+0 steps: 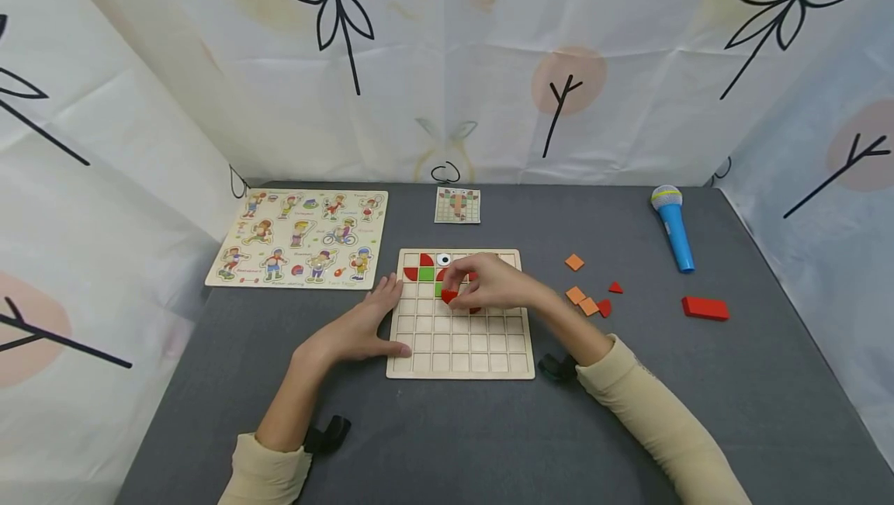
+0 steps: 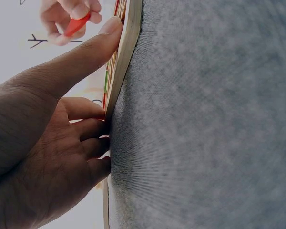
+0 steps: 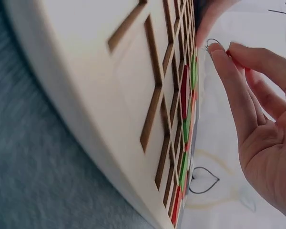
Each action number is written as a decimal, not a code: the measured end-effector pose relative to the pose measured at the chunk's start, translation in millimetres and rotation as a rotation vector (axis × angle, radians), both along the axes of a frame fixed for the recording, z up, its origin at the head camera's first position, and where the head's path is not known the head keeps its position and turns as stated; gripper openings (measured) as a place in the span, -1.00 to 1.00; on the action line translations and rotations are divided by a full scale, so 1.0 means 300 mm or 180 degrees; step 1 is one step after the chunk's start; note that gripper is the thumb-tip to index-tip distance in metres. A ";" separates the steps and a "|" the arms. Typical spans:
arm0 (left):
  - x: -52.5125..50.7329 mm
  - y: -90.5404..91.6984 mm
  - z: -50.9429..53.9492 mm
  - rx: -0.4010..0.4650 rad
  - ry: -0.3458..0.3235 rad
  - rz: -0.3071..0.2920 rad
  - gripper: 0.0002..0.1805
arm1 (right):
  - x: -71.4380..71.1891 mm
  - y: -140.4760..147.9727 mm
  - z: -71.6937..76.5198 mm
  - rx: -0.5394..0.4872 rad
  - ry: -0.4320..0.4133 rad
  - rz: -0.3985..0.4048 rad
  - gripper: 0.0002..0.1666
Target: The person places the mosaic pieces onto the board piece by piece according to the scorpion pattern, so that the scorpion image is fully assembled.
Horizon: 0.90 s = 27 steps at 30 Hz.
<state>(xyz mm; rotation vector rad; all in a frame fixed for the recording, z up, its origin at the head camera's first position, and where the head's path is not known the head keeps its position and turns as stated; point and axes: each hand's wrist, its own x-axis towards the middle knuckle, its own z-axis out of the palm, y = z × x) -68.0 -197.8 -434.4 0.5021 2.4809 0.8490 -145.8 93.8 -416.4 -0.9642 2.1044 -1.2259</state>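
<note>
The right hand [image 1: 489, 281] pinches a red piece [image 1: 449, 297] between thumb and fingertips, holding it above the far half of the grid board [image 1: 461, 346], which lies mid-desk. The left hand's fingers are spread along the board's left edge, its thumb resting near the near-left corner; the left hand [image 1: 363, 326] probably steadies it.

The likeliest mishap is a crooked seating: the grip is only at the fingertips, so the red piece could twist or slip and catch on the raised grid lines. A knuckle brushing the green square [image 1: 427, 274] could unseat it, since the right hand works so close and hides some cells. Should the left thumb lift, a firm push might slide the board. The right forearm passes near the orange tile [image 1: 589, 306], towards the desk's right edge; a low withdrawal could scatter it.
</note>
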 end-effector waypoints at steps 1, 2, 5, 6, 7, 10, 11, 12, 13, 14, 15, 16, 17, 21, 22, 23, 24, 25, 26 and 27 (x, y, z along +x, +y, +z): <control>-0.001 0.000 -0.001 0.0002 0.0003 -0.0003 0.34 | -0.001 -0.005 -0.002 0.0029 0.0026 0.0024 -0.79; -0.001 0.000 -0.002 0.0003 0.0003 -0.0005 0.34 | -0.001 -0.009 -0.003 0.0067 0.0032 0.0040 -0.80; -0.001 0.001 -0.002 -0.0001 -0.0005 -0.0010 0.34 | -0.003 -0.021 -0.008 0.0129 0.0053 0.0093 -0.79; -0.001 0.002 -0.001 -0.0006 -0.0007 -0.0009 0.34 | -0.003 -0.024 -0.008 0.0152 0.0104 0.0108 -0.78; 0.000 0.002 0.001 -0.0010 -0.0010 -0.0006 0.34 | -0.003 -0.027 -0.008 0.0172 0.0147 0.0119 -0.77; 0.001 0.002 0.003 -0.0024 -0.0014 -0.0005 0.33 | -0.002 -0.035 -0.004 0.0262 0.0325 0.0154 -0.75; 0.001 0.002 0.003 -0.0025 -0.0014 -0.0001 0.33 | -0.002 -0.038 -0.002 0.0303 0.0391 0.0161 -0.74; 0.001 0.002 0.003 -0.0027 -0.0009 -0.0001 0.33 | -0.002 -0.040 -0.001 0.0341 0.0459 0.0173 -0.73; 0.001 0.002 0.002 -0.0026 -0.0005 -0.0002 0.33 | -0.001 -0.043 0.000 0.0383 0.0489 0.0173 -0.73; 0.001 0.002 0.001 -0.0024 -0.0002 -0.0002 0.33 | -0.001 -0.045 0.000 0.0420 0.0528 0.0181 -0.73; 0.001 0.002 0.001 -0.0024 -0.0001 0.0001 0.33 | -0.001 -0.048 0.001 0.0454 0.0569 0.0188 -0.74; 0.001 0.002 0.001 -0.0019 0.0000 0.0003 0.33 | -0.001 -0.051 0.001 0.0490 0.0613 0.0194 -0.75; 0.001 0.001 0.000 -0.0012 0.0003 0.0004 0.33 | -0.001 -0.054 0.000 0.0522 0.0639 0.0201 -0.77; -0.007 -0.012 -0.035 0.0026 0.0029 0.0011 0.38 | 0.005 -0.069 -0.001 0.0638 0.0731 0.0203 -0.83; -0.010 -0.015 -0.046 0.0043 0.0028 0.0023 0.39 | 0.007 -0.073 -0.001 0.0677 0.0740 0.0176 -0.84; -0.013 -0.017 -0.054 0.0060 0.0019 0.0038 0.41 | 0.011 -0.077 0.000 0.0723 0.0734 0.0138 -0.85; -0.014 -0.018 -0.056 0.0081 0.0028 0.0027 0.41 | 0.014 -0.081 0.002 0.0766 0.0743 0.0100 -0.87; -0.014 -0.018 -0.057 0.0099 0.0035 0.0018 0.42 | 0.016 -0.084 0.003 0.0809 0.0752 0.0056 -0.89; -0.014 -0.018 -0.057 0.0120 0.0035 0.0013 0.42 | 0.019 -0.087 0.005 0.0858 0.0758 0.0010 -0.91; -0.008 -0.012 -0.038 0.0135 0.0017 0.0007 0.40 | 0.021 -0.089 0.005 0.0896 0.0759 -0.0026 -0.94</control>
